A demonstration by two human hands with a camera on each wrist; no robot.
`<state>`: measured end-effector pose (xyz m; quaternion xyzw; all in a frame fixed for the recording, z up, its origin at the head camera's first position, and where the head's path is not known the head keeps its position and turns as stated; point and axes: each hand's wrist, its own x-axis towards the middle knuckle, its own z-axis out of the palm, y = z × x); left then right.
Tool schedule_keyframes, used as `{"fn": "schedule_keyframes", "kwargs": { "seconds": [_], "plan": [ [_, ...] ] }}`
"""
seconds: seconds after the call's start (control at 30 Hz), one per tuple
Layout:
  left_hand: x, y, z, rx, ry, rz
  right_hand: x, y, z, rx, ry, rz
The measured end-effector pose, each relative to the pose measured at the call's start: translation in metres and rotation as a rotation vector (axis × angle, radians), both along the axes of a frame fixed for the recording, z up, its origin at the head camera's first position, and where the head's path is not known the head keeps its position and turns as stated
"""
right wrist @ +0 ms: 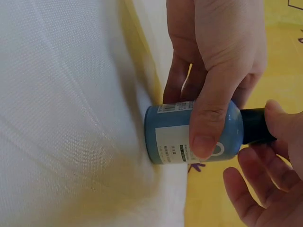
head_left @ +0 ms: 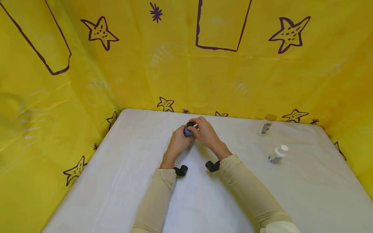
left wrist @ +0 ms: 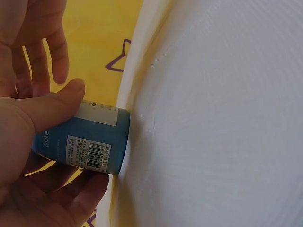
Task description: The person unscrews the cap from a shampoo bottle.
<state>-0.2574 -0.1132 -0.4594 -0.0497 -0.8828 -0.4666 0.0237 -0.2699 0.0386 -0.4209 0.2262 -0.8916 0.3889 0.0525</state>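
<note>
A small blue bottle [right wrist: 177, 135] with a black cap [right wrist: 258, 125] stands upright near the far edge of the white-covered table. My left hand [head_left: 179, 140] grips its body, the thumb across the label in both wrist views. Its base is at the table surface or just above; I cannot tell which. At the top, my right hand [head_left: 207, 132] pinches the cap between thumb and fingers, as the right wrist view shows. A barcode label [left wrist: 90, 152] faces the left wrist camera. The cap is out of sight there.
To the right stand a white bottle with a brown cap [head_left: 266, 124] and, nearer, a white-capped bottle [head_left: 277, 154]. Black wrist devices [head_left: 181, 170] sit at both cuffs. A yellow sheet with starfish drawings [head_left: 186, 64] rises behind the white table [head_left: 122, 181] and along its sides.
</note>
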Motion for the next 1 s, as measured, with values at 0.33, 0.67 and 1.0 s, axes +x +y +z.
{"fn": "schedule_keyframes", "kwargs": {
  "seconds": [0.33,0.67,1.0],
  "plan": [
    [-0.001,0.006,-0.001,0.012,0.002,0.024,0.003,0.003,0.001,0.009,-0.041,-0.038],
    [0.001,0.013,0.001,0.001,0.048,-0.037,0.019,0.015,0.002,-0.083,-0.086,-0.105],
    [0.01,0.03,0.011,0.036,0.101,-0.148,0.039,0.041,0.017,-0.133,-0.09,-0.124]
  ]
}}
